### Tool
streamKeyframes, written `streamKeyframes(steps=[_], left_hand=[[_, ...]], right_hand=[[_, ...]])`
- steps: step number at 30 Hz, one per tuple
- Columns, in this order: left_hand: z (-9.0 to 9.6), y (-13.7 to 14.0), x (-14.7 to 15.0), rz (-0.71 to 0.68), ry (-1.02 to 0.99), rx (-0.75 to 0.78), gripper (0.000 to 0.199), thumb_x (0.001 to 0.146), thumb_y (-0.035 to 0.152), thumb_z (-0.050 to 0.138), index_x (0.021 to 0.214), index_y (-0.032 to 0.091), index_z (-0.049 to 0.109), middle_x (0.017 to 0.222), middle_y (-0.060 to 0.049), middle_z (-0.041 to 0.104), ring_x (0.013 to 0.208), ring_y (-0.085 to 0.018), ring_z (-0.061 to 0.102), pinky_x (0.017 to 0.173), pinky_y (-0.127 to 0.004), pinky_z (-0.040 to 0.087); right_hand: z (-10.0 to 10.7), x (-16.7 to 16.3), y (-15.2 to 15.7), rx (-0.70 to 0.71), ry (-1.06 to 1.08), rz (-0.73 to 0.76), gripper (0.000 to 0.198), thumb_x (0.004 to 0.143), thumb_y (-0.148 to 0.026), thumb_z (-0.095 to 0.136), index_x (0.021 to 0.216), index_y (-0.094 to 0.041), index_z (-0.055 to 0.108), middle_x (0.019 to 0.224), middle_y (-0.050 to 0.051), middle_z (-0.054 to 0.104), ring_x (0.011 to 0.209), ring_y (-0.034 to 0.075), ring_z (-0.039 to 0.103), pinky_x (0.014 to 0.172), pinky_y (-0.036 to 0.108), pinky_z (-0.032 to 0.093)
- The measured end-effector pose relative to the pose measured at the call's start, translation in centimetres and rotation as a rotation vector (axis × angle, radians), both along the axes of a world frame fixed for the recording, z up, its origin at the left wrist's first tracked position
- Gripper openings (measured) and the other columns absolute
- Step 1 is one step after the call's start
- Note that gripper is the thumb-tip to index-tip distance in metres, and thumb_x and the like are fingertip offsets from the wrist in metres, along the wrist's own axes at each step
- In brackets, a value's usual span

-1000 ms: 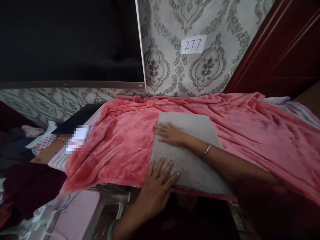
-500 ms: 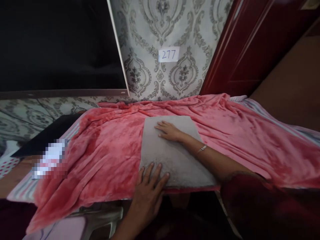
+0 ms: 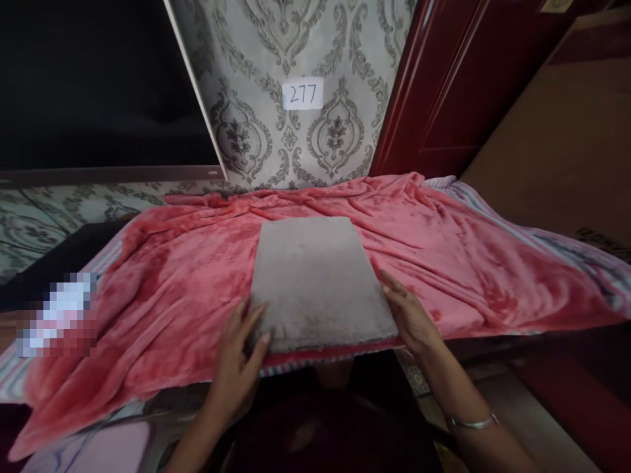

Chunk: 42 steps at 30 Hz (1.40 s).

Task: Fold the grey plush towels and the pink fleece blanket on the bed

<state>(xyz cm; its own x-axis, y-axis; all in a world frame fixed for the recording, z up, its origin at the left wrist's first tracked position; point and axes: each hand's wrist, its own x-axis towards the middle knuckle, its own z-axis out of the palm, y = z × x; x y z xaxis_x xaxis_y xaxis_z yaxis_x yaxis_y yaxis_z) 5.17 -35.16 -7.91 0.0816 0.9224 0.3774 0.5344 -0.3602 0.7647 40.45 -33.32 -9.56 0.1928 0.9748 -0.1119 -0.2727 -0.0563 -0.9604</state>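
Note:
A flat grey rectangular piece (image 3: 318,279), with a soft, slightly marked surface, lies on a pink plush blanket (image 3: 197,276). It looks like a folded cloth or a mat; which one I cannot tell. At its lower left corner rests my left hand (image 3: 239,358), fingers apart, thumb and fingertips touching the edge. My right hand (image 3: 407,312) lies along the right edge, fingers stretched out against the side and nothing visible in its palm. A silver bangle circles the right wrist.
Behind the blanket stands a patterned wall with a paper label (image 3: 302,93) reading 277. A dark screen (image 3: 98,85) is at upper left, a dark red door (image 3: 419,98) and a cardboard box (image 3: 566,144) at right. A pink stool-like seat (image 3: 108,447) sits lower left.
My right hand has moved off the middle of the grey piece to its right edge. My left hand has shifted to the lower left corner. The view has turned slightly right.

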Motion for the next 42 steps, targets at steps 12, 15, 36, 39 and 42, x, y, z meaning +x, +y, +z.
streamKeyframes(steps=[12,15,36,39,42], left_hand=[[3.6,0.8,-1.6,0.027,-0.991,-0.565,0.062,0.07,0.037,0.088,0.126,0.019,0.069,0.137,-0.016,0.068,0.131,-0.034,0.061,0.117,-0.051,0.044],[3.6,0.9,-1.9,-0.013,-1.063,-0.612,0.057,0.074,0.035,0.084,0.126,0.017,0.068,0.132,-0.017,0.07,0.125,-0.032,0.064,0.111,-0.047,0.049],[4.9,5.8,2.3,0.005,-1.344,-0.89,0.062,0.087,0.016,0.059,0.148,0.026,0.056,0.126,-0.005,0.075,0.121,-0.027,0.069,0.103,-0.04,0.057],[4.3,7.7,2.6,0.082,-1.273,-1.093,0.065,0.086,0.019,0.063,0.15,0.014,0.052,0.116,-0.015,0.078,0.11,-0.035,0.073,0.098,-0.051,0.059],[3.8,9.1,2.7,0.163,-1.184,-1.183,0.07,0.082,0.023,0.068,0.149,0.013,0.053,0.111,-0.016,0.079,0.104,-0.039,0.075,0.095,-0.055,0.06]], right_hand=[[-0.3,-8.0,-6.8,-0.001,0.451,0.103,0.061,0.081,-0.062,0.07,0.134,-0.035,0.06,0.135,0.007,0.068,0.129,0.034,0.06,0.108,0.065,0.048],[0.5,-9.6,-6.5,-0.056,0.534,0.054,0.064,0.078,-0.055,0.077,0.135,-0.032,0.059,0.134,0.008,0.068,0.126,0.033,0.062,0.107,0.061,0.051],[1.8,-11.0,-5.3,-0.165,0.654,0.015,0.072,0.069,-0.038,0.087,0.135,-0.026,0.062,0.12,0.009,0.075,0.108,0.031,0.071,0.09,0.048,0.059],[-0.5,-7.3,-6.2,-0.114,0.554,0.054,0.076,0.069,-0.059,0.082,0.135,-0.027,0.064,0.123,0.012,0.074,0.111,0.034,0.07,0.095,0.05,0.055],[-0.9,-2.9,-6.1,-0.073,0.426,0.02,0.078,0.073,-0.066,0.074,0.141,-0.03,0.061,0.13,0.012,0.071,0.114,0.033,0.068,0.099,0.049,0.052]])
